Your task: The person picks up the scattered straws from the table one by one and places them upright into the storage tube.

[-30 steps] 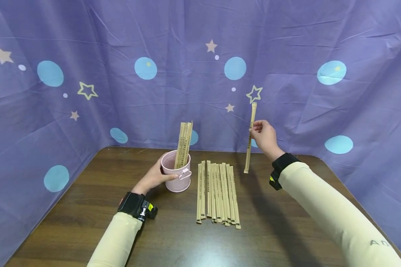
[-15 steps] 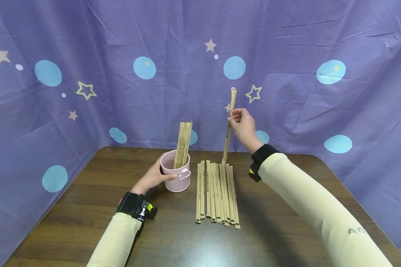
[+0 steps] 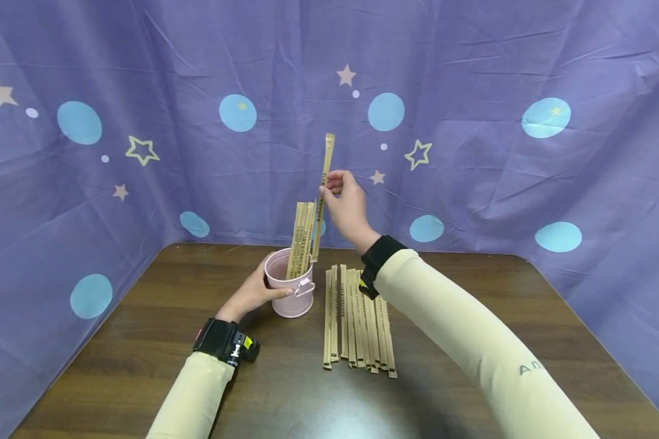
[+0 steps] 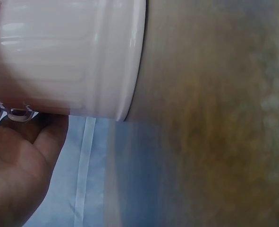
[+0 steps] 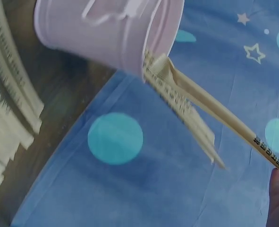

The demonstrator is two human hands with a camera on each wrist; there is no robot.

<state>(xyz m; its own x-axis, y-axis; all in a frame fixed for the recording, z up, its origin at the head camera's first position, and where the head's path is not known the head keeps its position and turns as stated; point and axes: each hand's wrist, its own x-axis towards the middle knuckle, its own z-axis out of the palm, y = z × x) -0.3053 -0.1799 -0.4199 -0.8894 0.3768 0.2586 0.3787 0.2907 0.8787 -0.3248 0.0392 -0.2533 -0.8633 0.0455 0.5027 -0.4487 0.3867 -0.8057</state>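
Right grip [image 3: 345, 201]: pinches one wrapped stick [image 3: 323, 189], now carried leftward from the worktop's far right, tip over the pink cup [image 3: 289, 291].
Left grip [image 3: 252, 294]: wraps the cup, near the far edge.
Meaning: insertion imminent; row [image 3: 357, 317] remains.

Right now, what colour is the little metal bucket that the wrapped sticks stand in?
The small metal bucket is pale pink, best seen in the head view.
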